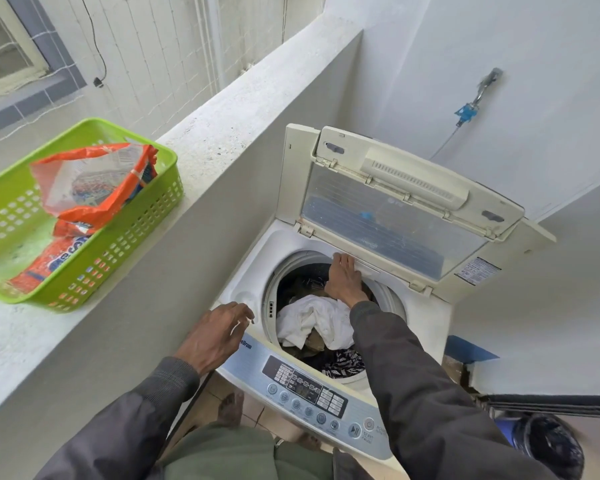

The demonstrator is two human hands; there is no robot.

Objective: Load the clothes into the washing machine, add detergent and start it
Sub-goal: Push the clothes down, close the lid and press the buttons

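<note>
Both hands show dark knit-cuffed sleeves. Left hand (219, 336), fingers loosely spread and holding nothing, hovers over the front left corner of the white top-loading washing machine (426, 317). Right hand (343, 278), palm down with fingers extended, reaches across the round drum opening to the lower edge of the raised, folded cream plastic lid (392, 199); whether it grips that edge cannot be told. Nearest the viewer, a silver-grey control panel (312, 393) carries rows of round buttons. Inside the drum lie crumpled clothes: a white cotton garment (312, 320) on top, a black-and-white patterned cloth (343, 363) toward the front. Further left, on the rough grey concrete ledge (201, 133), stands a lime-green perforated plastic basket (136, 233) holding an opened orange crinkled detergent bag (97, 181).
</note>
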